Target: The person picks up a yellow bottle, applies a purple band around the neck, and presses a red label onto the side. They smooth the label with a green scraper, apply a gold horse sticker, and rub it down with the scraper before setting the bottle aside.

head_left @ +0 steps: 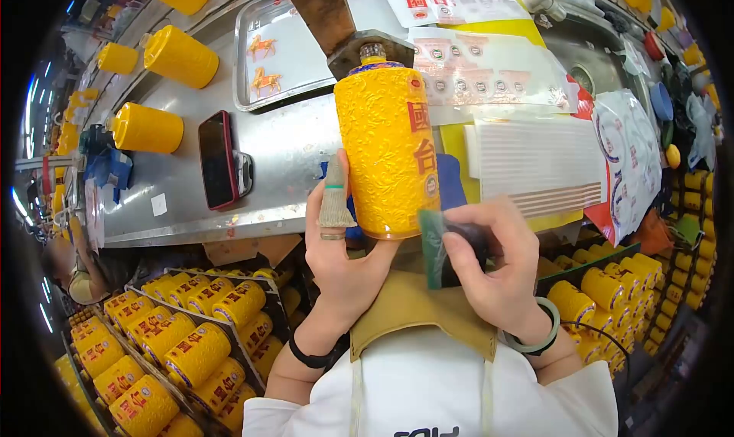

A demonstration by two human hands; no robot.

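Observation:
A yellow embossed bottle with red characters down its right side lies with its neck against a dark metal holder. My left hand supports the bottle from its lower left, a cloth cover on one finger. In my right hand is a green-edged squeegee with a dark grip, held beside the bottle's lower right edge; whether it touches the bottle is unclear. Sheets of printed decals and a striped stack of paper strips lie right of the bottle.
A phone and several yellow bottles stand or lie at the left. Behind is a metal tray with horse decals. Crates of yellow bottles sit low on both sides. A person's arm shows far left.

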